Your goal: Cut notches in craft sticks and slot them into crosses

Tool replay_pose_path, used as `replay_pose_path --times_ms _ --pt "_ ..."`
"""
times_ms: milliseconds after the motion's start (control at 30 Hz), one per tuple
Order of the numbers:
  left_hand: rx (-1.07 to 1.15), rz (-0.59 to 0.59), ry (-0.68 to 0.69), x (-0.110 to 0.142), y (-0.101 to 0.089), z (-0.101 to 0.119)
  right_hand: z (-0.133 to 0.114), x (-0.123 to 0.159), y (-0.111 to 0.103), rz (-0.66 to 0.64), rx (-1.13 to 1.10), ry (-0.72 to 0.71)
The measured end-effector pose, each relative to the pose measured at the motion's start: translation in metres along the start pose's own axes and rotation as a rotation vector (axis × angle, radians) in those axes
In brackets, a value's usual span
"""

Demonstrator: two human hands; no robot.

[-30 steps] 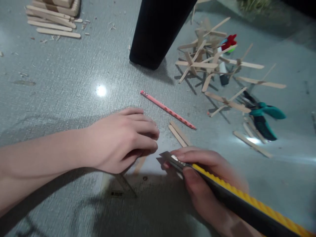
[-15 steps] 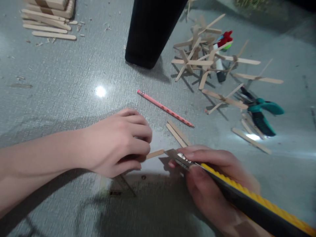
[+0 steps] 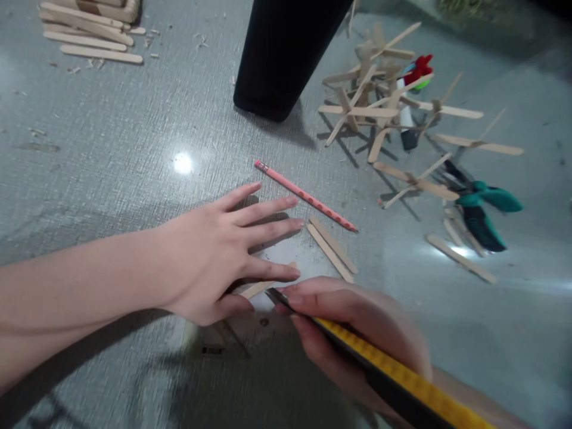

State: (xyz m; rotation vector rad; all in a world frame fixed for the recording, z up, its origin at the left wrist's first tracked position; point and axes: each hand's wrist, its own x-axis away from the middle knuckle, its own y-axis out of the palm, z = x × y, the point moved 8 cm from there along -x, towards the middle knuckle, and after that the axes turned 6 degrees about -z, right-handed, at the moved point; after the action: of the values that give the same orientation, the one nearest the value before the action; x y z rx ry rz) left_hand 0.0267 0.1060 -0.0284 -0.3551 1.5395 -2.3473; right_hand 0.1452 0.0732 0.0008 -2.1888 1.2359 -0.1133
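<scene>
My left hand (image 3: 236, 244) lies flat with its fingers spread, partly over a wooden craft stick (image 3: 258, 289) on a white sheet (image 3: 282, 251). The index finger covers part of that stick. In my right hand (image 3: 357, 322) is a yellow and black utility knife (image 3: 393, 372), its blade out and its tip beside the stick near my left thumb. Two more craft sticks (image 3: 330, 250) lie side by side just beyond my right hand. A pink pencil (image 3: 308, 196) rests past my left fingertips.
Joined stick crosses (image 3: 357, 110) are heaped at the back right, beside teal-handled pliers (image 3: 485, 208). A black container (image 3: 286, 59) stands at the back. Loose craft sticks (image 3: 89, 39) lie at the far left. A clear ruler-like piece (image 3: 212, 350) is near the front.
My left hand has opened from curled fingers to a flat spread. My right hand has brought the knife leftward and closer, its tip now beside the stick near my left thumb.
</scene>
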Motion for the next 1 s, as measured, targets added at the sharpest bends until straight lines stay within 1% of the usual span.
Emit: replay_pose_path --times_ms 100,233,433,700,900,1000 --pt "-0.001 -0.015 -0.008 -0.002 0.002 0.001 0.001 0.000 0.004 -0.017 0.024 -0.006" --pt "0.024 0.034 0.001 -0.003 0.002 0.001 0.000 0.000 0.007 -0.071 0.050 -0.014" --pt "0.060 0.020 0.037 -0.003 0.008 0.000 -0.002 0.002 0.006 -0.066 0.117 -0.007" --pt "0.046 0.008 0.003 -0.003 0.004 0.001 -0.004 0.004 0.009 -0.081 0.181 -0.008" --pt "0.051 -0.014 -0.021 -0.004 0.004 0.002 -0.007 0.000 0.015 -0.137 0.182 0.053" --pt "0.064 -0.019 -0.034 -0.005 0.003 0.001 -0.007 0.000 0.015 -0.134 0.175 0.077"
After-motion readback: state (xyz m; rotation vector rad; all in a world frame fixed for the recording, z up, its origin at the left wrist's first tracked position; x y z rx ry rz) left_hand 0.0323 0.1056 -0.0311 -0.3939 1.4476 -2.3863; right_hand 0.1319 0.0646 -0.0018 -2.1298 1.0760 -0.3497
